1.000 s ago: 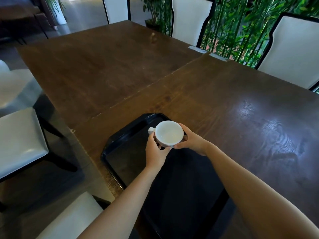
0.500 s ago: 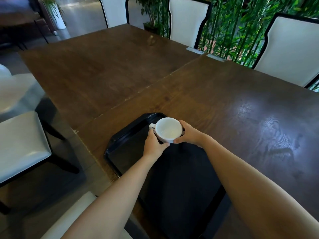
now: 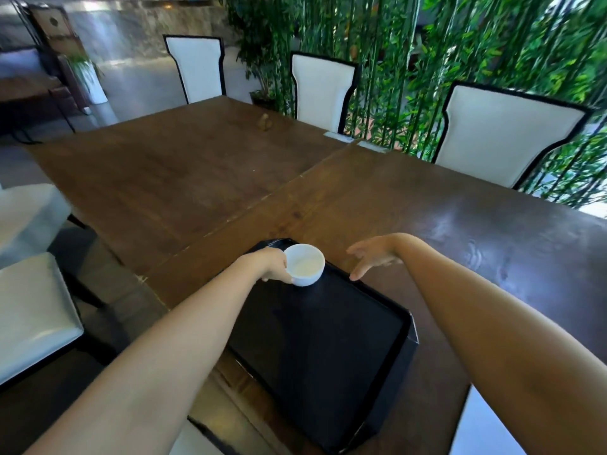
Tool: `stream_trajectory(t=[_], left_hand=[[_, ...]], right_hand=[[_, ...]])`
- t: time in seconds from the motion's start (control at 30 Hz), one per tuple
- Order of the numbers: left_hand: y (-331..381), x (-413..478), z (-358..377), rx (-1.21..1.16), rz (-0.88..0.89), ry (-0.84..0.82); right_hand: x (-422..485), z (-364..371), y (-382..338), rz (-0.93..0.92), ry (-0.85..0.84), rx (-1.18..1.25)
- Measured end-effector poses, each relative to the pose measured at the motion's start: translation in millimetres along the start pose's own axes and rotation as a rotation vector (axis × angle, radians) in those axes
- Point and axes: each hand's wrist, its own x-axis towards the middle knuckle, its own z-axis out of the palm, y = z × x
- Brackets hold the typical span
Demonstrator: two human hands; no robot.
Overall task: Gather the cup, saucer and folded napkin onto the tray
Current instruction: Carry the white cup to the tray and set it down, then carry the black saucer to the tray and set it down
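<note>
A white cup (image 3: 306, 265) sits upright at the far end of the black tray (image 3: 387, 362), and looks empty. My left hand (image 3: 274, 266) grips the cup's left side, covering its handle. Off to the right, my right hand (image 3: 371, 257) hovers above the tray's far right edge with its fingers spread and nothing in it. No saucer or folded napkin shows in this view.
The tray lies on a long dark wooden table (image 3: 203, 178). A small brown object (image 3: 264, 121) stands far across it. White chairs (image 3: 323, 90) line the far side before bamboo plants (image 3: 394, 44); another white seat (image 3: 33, 310) is at my left.
My right hand has let go of the cup and moved off to the right, opening. The left hand keeps its hold on the cup. The camera has tilted upward.
</note>
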Motion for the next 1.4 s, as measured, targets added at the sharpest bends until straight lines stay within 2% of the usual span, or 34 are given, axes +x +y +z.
stream_trajectory(t=[0.3,0.6,0.8,1.03,1.2,1.4], left_hand=[[95,-17,-34,0.092,0.23,-0.032],[258,-19,-16,0.118,0.448,-0.039],[375,-27,20,0.227,0.586,-0.082],[482,-29,75,0.307,0.721,-0.091],[527,-21,120,0.308,0.802,-0.014],[543,0,179,0.254,0.817,-0.032]], right_hand=[[-100,-25,59,0.186,0.067,0.043],[-207,-23,176,0.381,0.184,0.091],[-272,-5,269,0.507,0.217,0.118],[-306,49,368,0.576,0.241,0.204],[-315,82,417,0.599,0.291,0.268],[-309,128,454,0.582,0.41,0.36]])
